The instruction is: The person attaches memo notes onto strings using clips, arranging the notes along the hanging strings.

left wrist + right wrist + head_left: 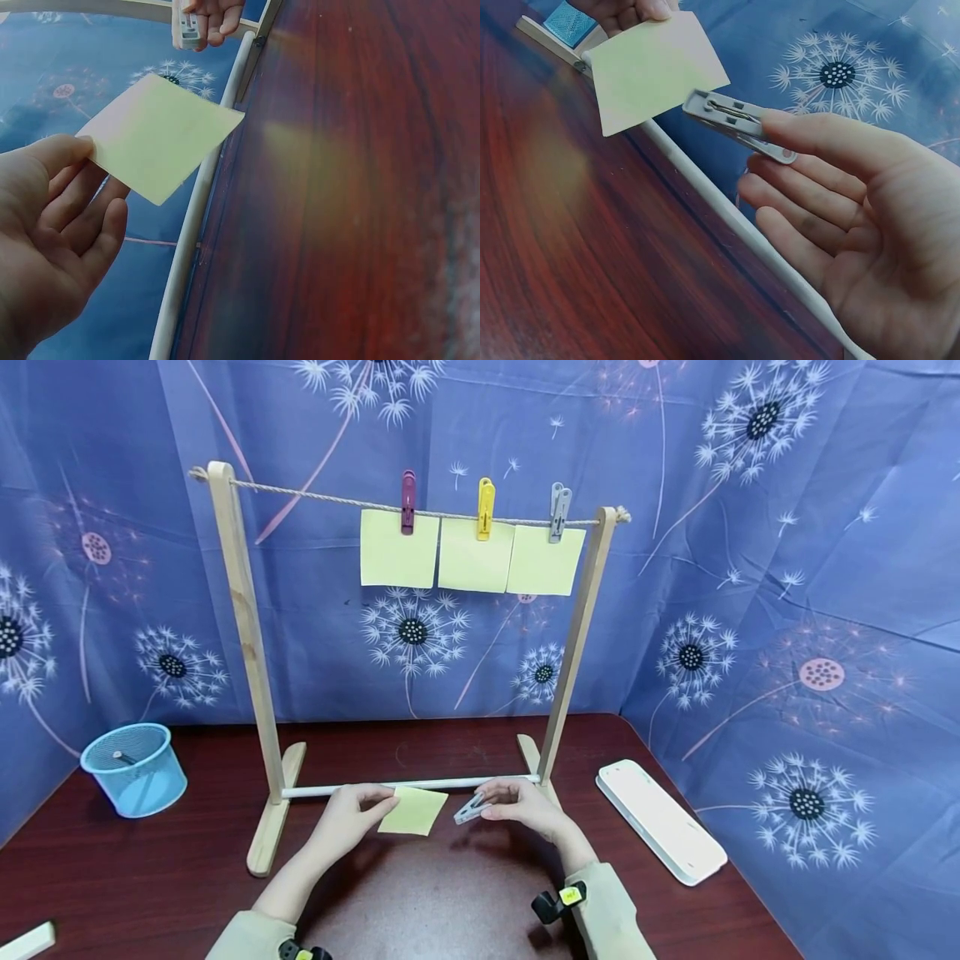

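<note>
My left hand (pixel 349 817) pinches a pale yellow sticky note (pixel 414 812) by one corner between thumb and fingers, above the table. In the left wrist view the note (pixel 161 139) is flat and blank. My right hand (pixel 525 808) holds a grey clothespin (pixel 470 810) between thumb and fingers, its tip pointing toward the note. The right wrist view shows the clothespin (pixel 731 120) with its metal spring, close to the note's edge. Behind, a rope (pixel 315 496) carries three yellow notes (pixel 400 556) under a purple clothespin (pixel 408 502), a yellow one (pixel 486 508) and a grey one (pixel 559 512).
The rope runs between two wooden posts (pixel 251 635) joined low down by a white rod (pixel 322 791). A blue mesh pen cup (pixel 138 777) stands at the left, a long white case (pixel 662 822) at the right. A pale block (pixel 30 942) lies at the lower left.
</note>
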The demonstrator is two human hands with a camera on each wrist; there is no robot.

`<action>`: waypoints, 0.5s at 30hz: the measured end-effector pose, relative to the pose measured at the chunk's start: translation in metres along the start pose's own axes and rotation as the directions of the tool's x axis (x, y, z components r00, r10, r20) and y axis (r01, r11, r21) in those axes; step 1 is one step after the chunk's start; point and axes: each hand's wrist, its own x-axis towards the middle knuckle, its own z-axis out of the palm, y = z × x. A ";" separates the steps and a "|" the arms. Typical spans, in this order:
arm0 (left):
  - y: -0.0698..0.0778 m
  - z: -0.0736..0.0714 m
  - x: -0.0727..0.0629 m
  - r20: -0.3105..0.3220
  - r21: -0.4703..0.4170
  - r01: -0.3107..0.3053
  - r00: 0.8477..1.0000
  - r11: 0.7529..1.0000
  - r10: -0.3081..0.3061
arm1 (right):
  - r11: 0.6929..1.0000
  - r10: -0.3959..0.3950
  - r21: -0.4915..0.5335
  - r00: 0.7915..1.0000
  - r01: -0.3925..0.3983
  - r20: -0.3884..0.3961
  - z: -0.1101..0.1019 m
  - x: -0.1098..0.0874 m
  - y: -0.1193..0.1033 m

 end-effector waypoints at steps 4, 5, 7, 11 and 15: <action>-0.003 0.000 0.001 0.008 -0.015 0.017 1.000 1.000 -0.016 | 1.000 0.007 -0.004 1.000 -0.007 -0.023 0.000 0.000 0.000; -0.004 0.000 0.001 0.008 -0.017 0.022 1.000 1.000 -0.021 | 1.000 0.008 -0.002 1.000 -0.008 -0.026 0.000 0.000 0.000; -0.005 0.000 0.001 0.008 -0.017 0.030 1.000 0.999 -0.030 | 1.000 0.007 0.002 1.000 -0.007 -0.031 0.001 0.000 -0.001; -0.007 0.000 0.001 0.014 -0.025 0.058 0.998 0.998 -0.058 | 1.000 -0.004 0.009 0.999 0.004 -0.044 0.003 0.000 -0.002; -0.007 0.000 0.001 0.027 -0.048 0.077 0.997 0.996 -0.076 | 1.000 -0.009 0.021 0.998 0.010 -0.055 0.004 0.000 -0.002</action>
